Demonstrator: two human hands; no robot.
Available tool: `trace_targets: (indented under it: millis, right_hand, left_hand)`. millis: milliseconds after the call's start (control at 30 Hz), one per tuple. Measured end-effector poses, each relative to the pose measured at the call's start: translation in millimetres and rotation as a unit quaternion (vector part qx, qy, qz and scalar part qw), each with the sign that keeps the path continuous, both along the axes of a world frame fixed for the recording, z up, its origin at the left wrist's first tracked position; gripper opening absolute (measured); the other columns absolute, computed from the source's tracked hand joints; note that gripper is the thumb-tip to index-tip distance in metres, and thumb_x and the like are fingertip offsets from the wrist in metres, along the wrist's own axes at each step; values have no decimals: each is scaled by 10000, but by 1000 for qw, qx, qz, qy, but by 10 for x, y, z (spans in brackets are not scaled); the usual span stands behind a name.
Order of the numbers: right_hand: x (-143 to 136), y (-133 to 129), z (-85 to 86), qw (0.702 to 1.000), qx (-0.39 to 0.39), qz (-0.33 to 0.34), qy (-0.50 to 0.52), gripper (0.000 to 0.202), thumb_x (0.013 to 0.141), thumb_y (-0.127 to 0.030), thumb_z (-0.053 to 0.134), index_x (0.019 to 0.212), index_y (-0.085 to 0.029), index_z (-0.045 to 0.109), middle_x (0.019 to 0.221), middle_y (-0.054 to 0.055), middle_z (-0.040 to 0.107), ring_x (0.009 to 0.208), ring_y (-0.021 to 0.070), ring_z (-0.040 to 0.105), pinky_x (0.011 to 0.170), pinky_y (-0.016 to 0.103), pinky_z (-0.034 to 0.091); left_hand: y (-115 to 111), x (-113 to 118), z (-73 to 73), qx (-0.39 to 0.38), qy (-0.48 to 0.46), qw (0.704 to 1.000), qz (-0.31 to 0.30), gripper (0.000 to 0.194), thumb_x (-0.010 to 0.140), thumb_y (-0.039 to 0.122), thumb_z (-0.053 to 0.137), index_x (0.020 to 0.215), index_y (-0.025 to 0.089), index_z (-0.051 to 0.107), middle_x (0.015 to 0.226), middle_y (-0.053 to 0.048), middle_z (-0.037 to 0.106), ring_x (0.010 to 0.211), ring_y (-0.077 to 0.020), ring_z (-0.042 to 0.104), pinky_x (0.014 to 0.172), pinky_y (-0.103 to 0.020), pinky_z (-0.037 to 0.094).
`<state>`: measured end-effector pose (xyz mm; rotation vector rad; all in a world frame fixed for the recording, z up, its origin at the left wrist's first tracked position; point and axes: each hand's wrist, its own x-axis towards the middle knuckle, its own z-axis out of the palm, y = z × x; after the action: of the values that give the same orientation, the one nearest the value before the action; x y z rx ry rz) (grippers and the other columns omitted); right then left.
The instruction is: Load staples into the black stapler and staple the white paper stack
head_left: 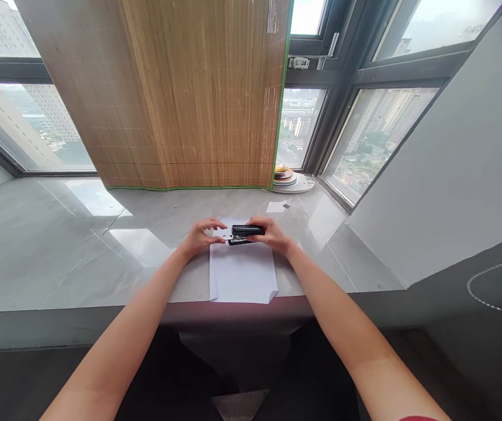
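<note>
A black stapler [247, 230] is held level above white paper sheets [242, 275] on the grey stone sill. My right hand [268, 233] grips its right end, fingers over the top and thumb below. A silver metal part [228, 237] shows at its left end. My left hand [201, 235] is beside that end, with thumb and fingers spread; the thumb tip is close to the metal part, and I cannot tell whether it touches. The paper lies near the sill's front edge, with its lower right corner curled.
Behind my right hand lie a small white paper piece [276, 207] and a small grey strip [286, 206]. A stack of plates [292, 182] stands in the window corner. A bamboo blind [202, 105] hangs down to the back of the sill [79, 257]. A white wall [452, 158] rises right.
</note>
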<state>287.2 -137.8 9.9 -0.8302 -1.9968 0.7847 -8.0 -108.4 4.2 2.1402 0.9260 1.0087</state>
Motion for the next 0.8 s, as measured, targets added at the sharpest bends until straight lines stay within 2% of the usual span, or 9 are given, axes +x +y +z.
trace_targets:
  millis: [100,300,433,533,600,667,733,800]
  right_hand:
    - [-132,-38,1,999,13,43,-7,289,855,-466,798,983,-210,763,903,35,704,861,217,622,784,319,465]
    - [-230,-61,-36,997,39,60,-29,284,903,-455,763,1076,-231,743,969,41,730,920,231,638,843,334,477]
    - [-243,-29,-78,999,41,3,-10,256,882,-416,779,1045,-221,739,955,34,716,901,228,641,827,336,476]
    - [-242,22,-125,999,41,-30,-15,248,873,-392,792,1044,-218,745,962,35,731,911,230,644,846,345,476]
    - [-235,48,-158,997,40,-35,-47,229,877,-371,790,1045,-222,747,976,41,745,938,237,643,885,358,477]
    - [-234,57,-184,996,35,-42,-74,216,884,-350,779,1058,-227,744,992,46,751,965,244,644,914,367,477]
    - [-246,54,-196,995,25,-47,-86,234,892,-352,769,1092,-233,740,1010,46,751,978,246,650,923,369,481]
    - [-259,46,-190,995,16,-49,-90,258,896,-373,769,1116,-240,742,1036,45,756,995,249,659,936,372,485]
  left_hand:
    - [-17,29,15,15,-6,999,-32,524,670,541,975,1083,258,820,1037,-66,773,931,-243,642,912,-402,522]
    - [6,39,-6,35,-11,998,-44,504,672,535,980,1037,239,799,986,-53,737,890,-218,595,860,-361,499]
    - [50,22,-9,35,-16,999,-4,448,693,521,966,993,236,795,947,-40,729,866,-204,588,818,-342,474]
    - [60,-34,24,45,-57,997,31,435,767,483,921,1102,240,787,985,-48,728,887,-197,604,813,-329,471]
    - [68,-102,46,44,-96,991,78,404,836,476,852,1143,228,765,999,-56,723,893,-196,616,804,-316,476]
    - [97,-182,46,43,-114,977,172,282,920,454,725,1059,209,746,949,-52,711,849,-189,615,773,-303,472]
    - [154,-262,19,40,-86,956,278,206,945,386,622,930,201,712,863,-40,692,784,-182,597,755,-297,464]
    - [232,-331,-30,14,-35,936,349,169,919,326,586,851,205,682,791,-30,678,738,-182,587,748,-297,457]
